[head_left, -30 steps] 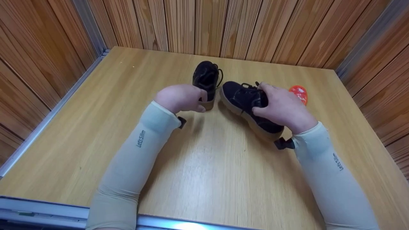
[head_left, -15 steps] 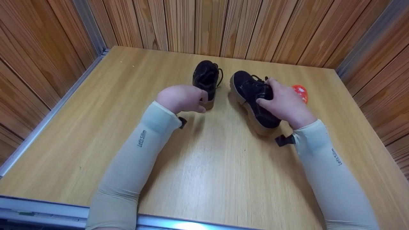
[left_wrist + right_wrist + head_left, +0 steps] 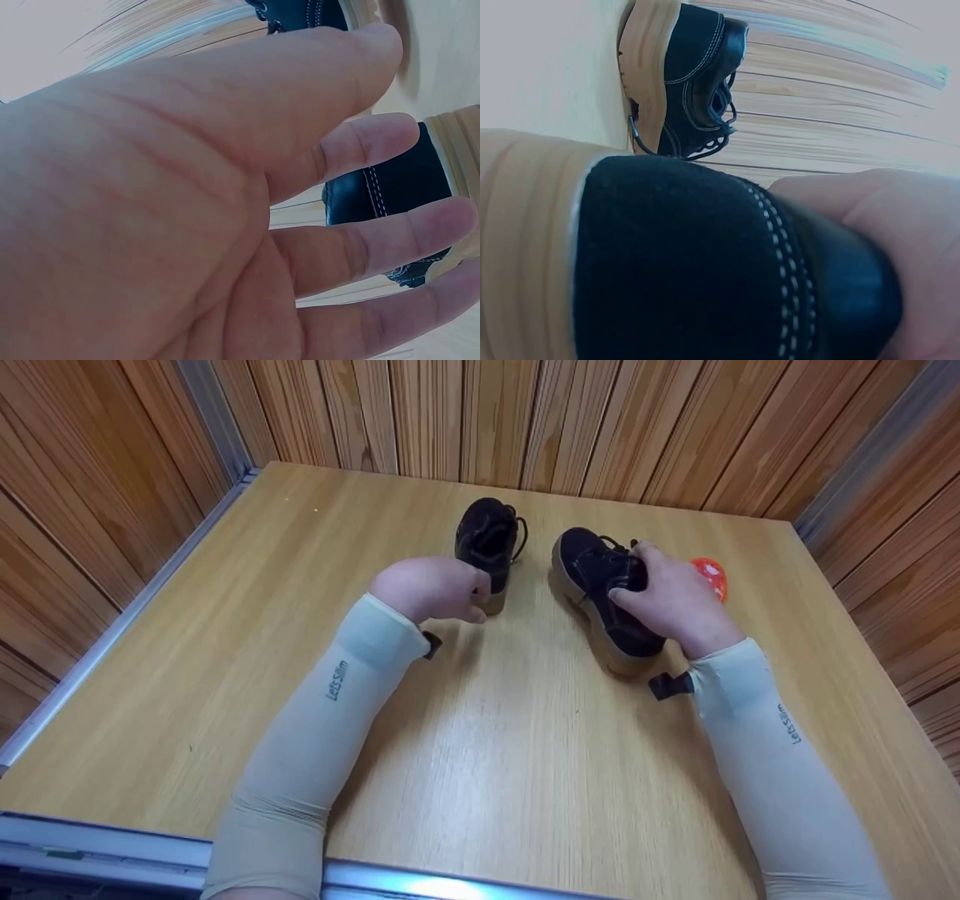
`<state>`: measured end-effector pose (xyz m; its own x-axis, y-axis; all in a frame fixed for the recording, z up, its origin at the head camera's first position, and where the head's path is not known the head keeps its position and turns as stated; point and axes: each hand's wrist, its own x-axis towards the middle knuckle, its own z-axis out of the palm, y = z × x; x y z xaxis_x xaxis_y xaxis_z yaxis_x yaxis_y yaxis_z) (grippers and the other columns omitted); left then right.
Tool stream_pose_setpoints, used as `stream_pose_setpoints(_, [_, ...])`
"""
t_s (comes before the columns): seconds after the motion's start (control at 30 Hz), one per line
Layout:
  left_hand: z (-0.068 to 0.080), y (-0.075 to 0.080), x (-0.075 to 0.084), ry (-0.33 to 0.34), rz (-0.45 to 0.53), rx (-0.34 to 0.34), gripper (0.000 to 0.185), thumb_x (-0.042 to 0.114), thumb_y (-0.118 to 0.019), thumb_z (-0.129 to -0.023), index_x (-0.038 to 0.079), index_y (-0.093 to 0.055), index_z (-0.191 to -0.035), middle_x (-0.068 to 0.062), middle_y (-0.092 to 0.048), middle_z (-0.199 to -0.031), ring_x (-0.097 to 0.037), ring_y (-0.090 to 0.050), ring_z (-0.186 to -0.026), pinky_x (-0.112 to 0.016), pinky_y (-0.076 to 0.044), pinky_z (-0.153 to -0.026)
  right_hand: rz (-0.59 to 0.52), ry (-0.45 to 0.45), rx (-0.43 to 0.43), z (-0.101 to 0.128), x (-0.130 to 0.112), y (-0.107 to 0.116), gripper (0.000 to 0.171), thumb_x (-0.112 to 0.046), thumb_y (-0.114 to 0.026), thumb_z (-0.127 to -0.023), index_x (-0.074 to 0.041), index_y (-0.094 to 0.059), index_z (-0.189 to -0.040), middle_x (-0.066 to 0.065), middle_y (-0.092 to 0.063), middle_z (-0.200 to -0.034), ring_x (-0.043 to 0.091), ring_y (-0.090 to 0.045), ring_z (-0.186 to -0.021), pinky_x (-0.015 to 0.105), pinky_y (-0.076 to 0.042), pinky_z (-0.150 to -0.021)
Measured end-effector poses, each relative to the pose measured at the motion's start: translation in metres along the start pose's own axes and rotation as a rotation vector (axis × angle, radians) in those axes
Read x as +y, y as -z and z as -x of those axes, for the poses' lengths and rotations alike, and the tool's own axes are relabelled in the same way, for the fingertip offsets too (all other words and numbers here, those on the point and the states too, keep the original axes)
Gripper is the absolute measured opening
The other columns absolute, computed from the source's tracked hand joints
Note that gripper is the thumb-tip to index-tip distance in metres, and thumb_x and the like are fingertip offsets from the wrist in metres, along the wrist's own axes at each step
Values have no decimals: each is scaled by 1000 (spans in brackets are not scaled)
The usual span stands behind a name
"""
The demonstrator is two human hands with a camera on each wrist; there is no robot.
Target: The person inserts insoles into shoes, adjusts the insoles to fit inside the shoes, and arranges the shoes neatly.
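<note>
Two black suede shoes with tan soles stand on the wooden table [image 3: 487,765]. The left shoe [image 3: 487,540] sits upright with its toe toward the far wall. My left hand [image 3: 472,598] lies just behind its heel, fingers relaxed and holding nothing; in the left wrist view the left hand [image 3: 225,210] fills the frame with the left shoe [image 3: 386,191] beyond its fingers. My right hand [image 3: 634,577] grips the right shoe [image 3: 600,585] over its laces and collar. The right wrist view shows the right shoe's heel [image 3: 705,277] close up, the left shoe [image 3: 694,82] behind it.
A small orange-red object [image 3: 710,577] lies on the table just right of my right hand. Wood-panelled walls [image 3: 480,420] close in the table on three sides, with metal trim along the near edge [image 3: 112,855].
My right hand has swung the right shoe so its toe points more toward the far wall and stands further from the left shoe. My left hand has stayed in place.
</note>
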<state>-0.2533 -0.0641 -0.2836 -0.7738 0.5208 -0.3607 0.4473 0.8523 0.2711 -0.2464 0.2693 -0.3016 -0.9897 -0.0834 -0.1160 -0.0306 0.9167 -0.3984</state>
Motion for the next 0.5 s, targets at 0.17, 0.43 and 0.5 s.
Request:
stream_pose_setpoints(0.17, [-1,-1,-1,15,-13,-9,33,38,-68,-110,18,-65,-137,-1,-66,-132,-22,-59,-110,-45,-52,-105,-10,-8,9,-5,3,-3,90,-49,-66,-105,-9,-24,-173,32,-43,-168,52,-50,-145,74,-43,-119])
stream_pose_setpoints(0.43, [-3,-2,-1,17,7,-12,34,39,-69,-109,19,-66,-136,-1,-68,-134,-22,-62,-113,-46,-53,-107,27,-20,10,-15,9,-5,88,-46,-65,-105,-4,-25,-171,34,-43,-167,55,-51,-144,74,-42,-120])
stream_pose_setpoints(0.5, [-2,-1,-1,22,10,-6,32,38,-69,-109,19,-67,-135,-1,-68,-133,-22,-61,-112,-46,-53,-106,37,-25,9,-18,8,-3,89,-46,-63,-105,-3,-23,-172,36,-42,-167,56,-50,-145,74,-42,-120])
